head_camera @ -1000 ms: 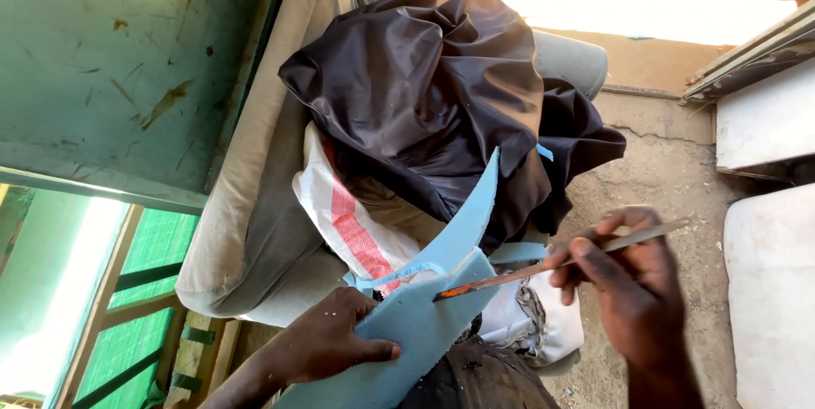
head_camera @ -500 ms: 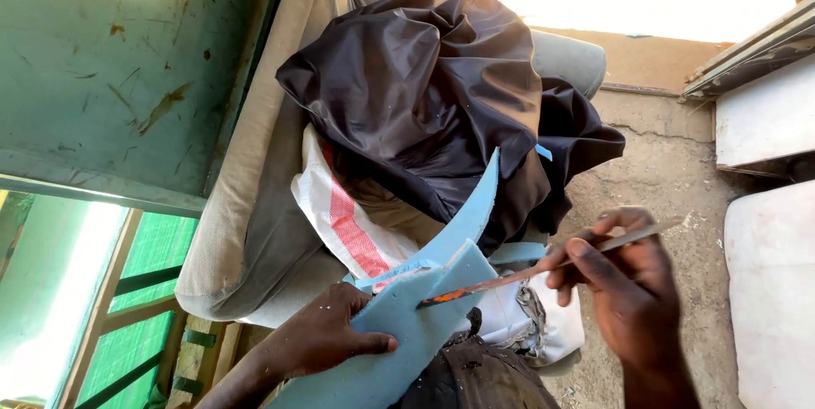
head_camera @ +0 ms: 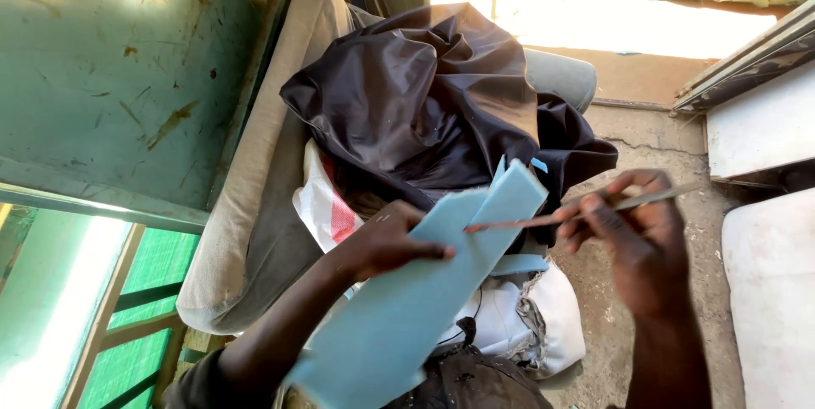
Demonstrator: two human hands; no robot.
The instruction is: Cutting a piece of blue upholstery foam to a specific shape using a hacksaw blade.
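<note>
1. Nearest the camera, a light blue sheet (head_camera: 424, 307) lies slantwise across the lap; the left hand (head_camera: 386, 243) presses flat on it, fingers (head_camera: 429, 250) spread, gripping nothing.
2. The right hand (head_camera: 632, 239) has its fingers closed around a thin blade (head_camera: 577, 212), whose reddish tip touches the sheet's upper edge.
3. Beyond the sheet lie a white sack with red print (head_camera: 327, 209) and white cloth (head_camera: 526, 324), all on a worn grey seat cushion (head_camera: 255, 222).
4. Farther off, a heap of black fabric (head_camera: 424, 103) covers the cushion; a bare concrete floor (head_camera: 645, 133) and a green wall (head_camera: 110, 69) frame it.
5. Against the earlier frames, the sheet now lies flatter and wider, and the left hand has moved up.
6. The sheet's lower end is cut off, and the blade's handle is hidden in the fist.
</note>
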